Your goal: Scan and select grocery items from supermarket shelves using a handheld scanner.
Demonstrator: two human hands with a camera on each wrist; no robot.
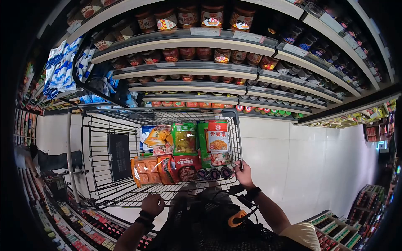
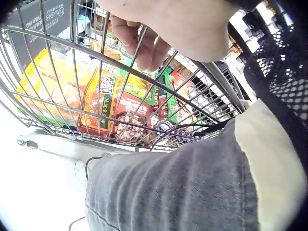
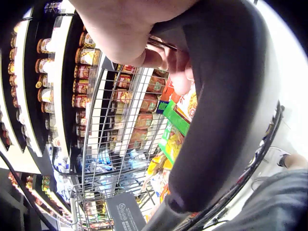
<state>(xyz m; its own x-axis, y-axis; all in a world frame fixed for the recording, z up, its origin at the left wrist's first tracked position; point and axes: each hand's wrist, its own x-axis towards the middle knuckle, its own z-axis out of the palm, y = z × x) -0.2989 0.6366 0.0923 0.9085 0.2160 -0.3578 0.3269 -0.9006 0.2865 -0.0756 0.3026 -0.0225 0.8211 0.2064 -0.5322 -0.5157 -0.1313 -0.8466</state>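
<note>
A wire shopping cart (image 1: 100, 165) stands across the front of me, holding several packed foods. My right hand (image 1: 243, 175) grips the cart's dark handle (image 3: 216, 110) at its near corner, its fingers (image 3: 180, 82) bent around the bar. My left hand (image 1: 153, 204) rests on the near side rim, and its fingers (image 2: 145, 57) curl over into the basket. Inside lie an orange food pack (image 1: 146, 170), a red pack (image 1: 186, 167), a green bag (image 1: 184, 138) and a red-and-white pouch (image 1: 218, 136). Three dark-lidded jars (image 1: 214, 172) are by the near handle corner.
Along the cart's far side run shelves (image 1: 184, 67) of jars. Blue-and-white bags (image 1: 63, 69) hang at the left. Another person's dark-trousered leg (image 1: 58, 161) shows beyond the cart's front. White tiled floor (image 1: 289, 163) lies to the right, with stacked goods (image 1: 335, 230) at lower right.
</note>
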